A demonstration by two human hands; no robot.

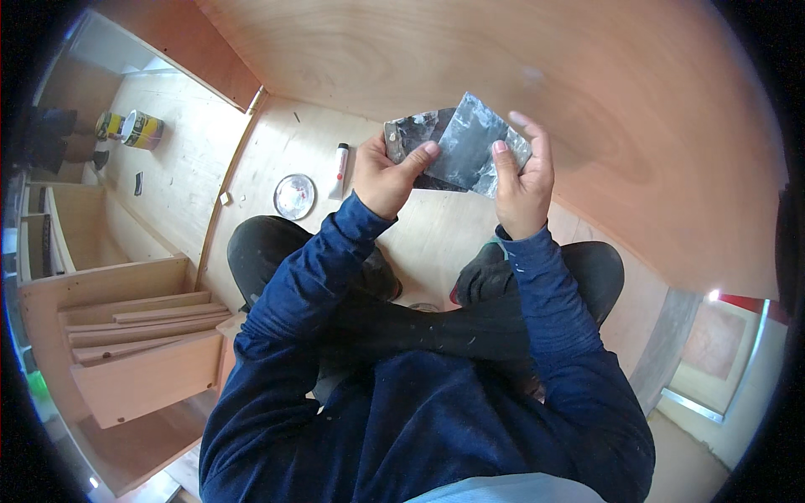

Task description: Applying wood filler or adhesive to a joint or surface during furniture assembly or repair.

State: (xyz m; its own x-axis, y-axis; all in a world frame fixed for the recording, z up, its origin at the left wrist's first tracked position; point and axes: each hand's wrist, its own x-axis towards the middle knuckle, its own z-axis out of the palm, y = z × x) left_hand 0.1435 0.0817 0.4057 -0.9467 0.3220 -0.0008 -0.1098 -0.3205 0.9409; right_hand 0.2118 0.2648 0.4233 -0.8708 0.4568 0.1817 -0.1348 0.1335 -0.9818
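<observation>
In front of me, my left hand [387,173] is closed on a dark flat scraper [411,130] smeared with whitish filler, its thumb on top. My right hand [525,180] grips a grey square scraper [468,138], thumb on its face and index finger raised off its edge. The grey scraper overlaps the dark one and hides part of it; whether they touch I cannot tell. On the wooden floor, left of my left hand, lie a white tube [339,172] with a black cap and a round lid [294,196] with pale paste on it.
A large curved-looking plywood panel [537,59] rises just beyond my hands. A wooden strip [225,184] crosses the floor at left. Farther left stand yellow-and-black cans [141,130] and an open wooden cabinet [126,277] with stacked boards [147,323]. My bent knees [260,251] flank the working space.
</observation>
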